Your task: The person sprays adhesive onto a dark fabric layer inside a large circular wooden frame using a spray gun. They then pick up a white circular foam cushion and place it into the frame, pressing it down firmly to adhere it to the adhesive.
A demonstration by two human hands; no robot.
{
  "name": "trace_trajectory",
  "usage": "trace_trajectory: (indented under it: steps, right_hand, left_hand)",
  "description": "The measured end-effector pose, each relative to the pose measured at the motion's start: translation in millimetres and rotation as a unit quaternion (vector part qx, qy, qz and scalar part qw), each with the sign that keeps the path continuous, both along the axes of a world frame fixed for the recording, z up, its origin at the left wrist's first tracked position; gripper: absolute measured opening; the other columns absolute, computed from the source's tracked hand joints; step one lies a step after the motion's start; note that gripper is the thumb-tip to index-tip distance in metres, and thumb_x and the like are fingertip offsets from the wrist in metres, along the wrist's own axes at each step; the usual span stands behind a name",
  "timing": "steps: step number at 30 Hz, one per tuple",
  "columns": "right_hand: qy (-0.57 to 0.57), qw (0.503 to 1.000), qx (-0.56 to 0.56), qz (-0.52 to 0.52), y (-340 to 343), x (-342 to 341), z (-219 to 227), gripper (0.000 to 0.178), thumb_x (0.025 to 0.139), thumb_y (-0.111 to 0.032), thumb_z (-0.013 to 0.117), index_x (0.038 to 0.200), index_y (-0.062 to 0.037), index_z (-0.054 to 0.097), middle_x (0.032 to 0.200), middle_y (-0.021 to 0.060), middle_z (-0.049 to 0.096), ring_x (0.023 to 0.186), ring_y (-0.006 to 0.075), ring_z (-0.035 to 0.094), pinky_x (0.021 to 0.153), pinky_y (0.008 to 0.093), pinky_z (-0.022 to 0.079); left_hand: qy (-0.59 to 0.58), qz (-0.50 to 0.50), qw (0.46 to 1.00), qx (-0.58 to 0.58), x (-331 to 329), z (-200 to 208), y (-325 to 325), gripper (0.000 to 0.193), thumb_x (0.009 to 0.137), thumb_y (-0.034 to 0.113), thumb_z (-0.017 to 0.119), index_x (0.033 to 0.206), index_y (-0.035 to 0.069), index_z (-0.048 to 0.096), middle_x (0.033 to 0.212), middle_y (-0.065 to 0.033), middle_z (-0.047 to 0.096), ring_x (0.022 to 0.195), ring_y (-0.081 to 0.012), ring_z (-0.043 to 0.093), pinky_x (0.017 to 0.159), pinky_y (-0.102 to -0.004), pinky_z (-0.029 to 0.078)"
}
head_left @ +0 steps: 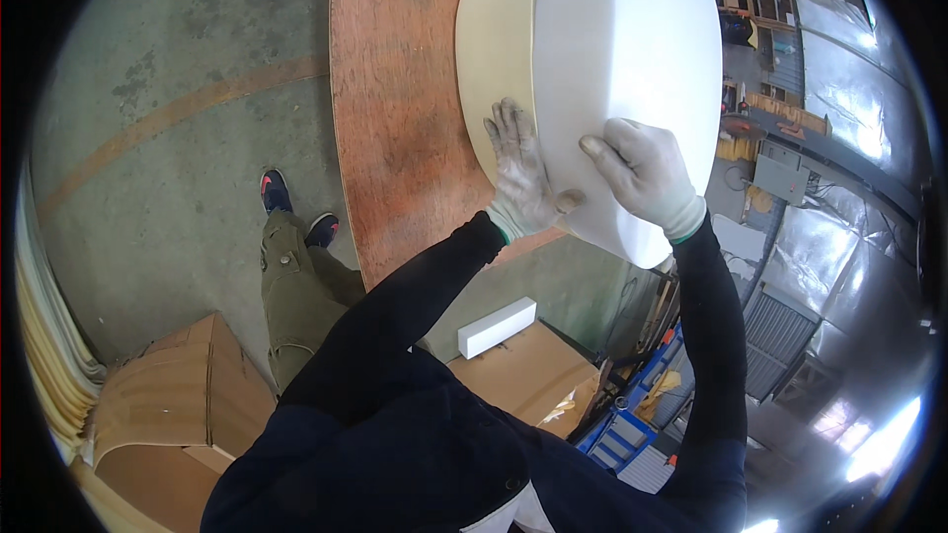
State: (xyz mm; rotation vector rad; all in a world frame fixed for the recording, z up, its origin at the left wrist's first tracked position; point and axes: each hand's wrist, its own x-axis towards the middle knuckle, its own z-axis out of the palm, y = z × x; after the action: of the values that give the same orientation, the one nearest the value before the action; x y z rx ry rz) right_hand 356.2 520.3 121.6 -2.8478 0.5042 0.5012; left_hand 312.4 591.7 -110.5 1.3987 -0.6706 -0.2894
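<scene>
A large rounded foam cushion (pixel 578 59), pale cream on its left side and white on its right, stands on a reddish-brown wooden board (pixel 395 109). My left hand (pixel 521 173), in a smudged white glove, lies against the cushion near the seam between cream and white, its fingers stretched out and its thumb spread. To its right, my right hand (pixel 644 173) rests on the white face in a similar glove. Its fingers are curled in beside the thumb, and whatever they may hold is hidden. Both gloves have green-edged cuffs, and my sleeves are black.
A white oblong block (pixel 497 328) lies on a cardboard box (pixel 528 370) close to my body. Another large cardboard box (pixel 163 390) stands at lower left, by cream sheets (pixel 54 336). Blue metal frames (pixel 620 439) and cluttered shelves (pixel 765 0) line the right.
</scene>
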Motion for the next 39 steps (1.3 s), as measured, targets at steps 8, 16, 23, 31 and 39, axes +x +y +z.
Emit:
trace_trajectory:
  steps: [8, 16, 23, 31, 39]
  right_hand:
    - [-0.011, 0.995, -0.09, -0.041, -6.4, 10.0, -0.3, 0.043, 0.095, -0.038, 0.067, 0.072, -0.003, 0.057, 0.059, 0.0151, 0.056, 0.055, 0.0354, 0.059, 0.055, 0.0414, 0.048]
    - [-0.027, 0.969, -0.23, -0.086, -32.6, 73.8, -13.6, 0.045, 0.094, -0.039, 0.067, 0.07, -0.0017, 0.057, 0.06, 0.0179, 0.059, 0.057, 0.0376, 0.061, 0.057, 0.0425, 0.05]
    - [-0.001, 0.978, -0.026, -0.209, -35.6, 73.6, 14.2, 0.033, 0.095, -0.023, 0.067, 0.073, -0.0009, 0.057, 0.061, 0.0186, 0.05, 0.054, 0.0345, 0.053, 0.054, 0.041, 0.043]
    - [0.006, 0.986, -0.009, -0.168, -30.7, 87.3, 3.5, 0.028, 0.094, -0.021, 0.066, 0.075, -0.0026, 0.057, 0.065, 0.0163, 0.053, 0.058, 0.0338, 0.057, 0.055, 0.0408, 0.045]
    - [0.044, 0.986, -0.124, -0.103, -35.2, 90.5, -1.6, 0.039, 0.096, -0.04, 0.062, 0.08, -0.0047, 0.059, 0.064, 0.0125, 0.06, 0.06, 0.033, 0.063, 0.057, 0.0421, 0.05]
  left_hand:
    - [0.007, -0.158, 0.987, -0.023, 53.8, 9.9, 42.1, 0.124, 0.082, 0.076, 0.058, 0.154, -0.009, 0.004, 0.157, -0.0382, 0.015, 0.148, -0.054, 0.012, 0.12, -0.0639, 0.007]
    - [-0.002, -0.148, 0.988, -0.04, 133.3, 6.7, 2.9, 0.131, 0.077, 0.069, 0.067, 0.155, -0.01, -0.002, 0.159, -0.0405, 0.002, 0.151, -0.0517, 0.001, 0.122, -0.0588, -0.001]
    - [-0.001, -0.194, 0.981, -0.003, 122.8, 4.4, -17.7, 0.13, 0.079, 0.072, 0.061, 0.155, -0.009, -0.007, 0.159, -0.0397, -0.004, 0.149, -0.0561, -0.004, 0.118, -0.0663, -0.004]
    - [-0.018, -0.18, 0.983, -0.011, 121.4, -1.0, -16.7, 0.131, 0.08, 0.081, 0.054, 0.155, -0.008, -0.007, 0.159, -0.0405, -0.003, 0.148, -0.0571, -0.004, 0.115, -0.0698, -0.005]
    - [0.06, -0.291, 0.955, 0.006, 163.7, 4.7, -0.5, 0.125, 0.078, 0.066, 0.07, 0.155, -0.008, 0.006, 0.158, -0.0385, 0.01, 0.149, -0.0531, 0.01, 0.12, -0.0632, 0.003]
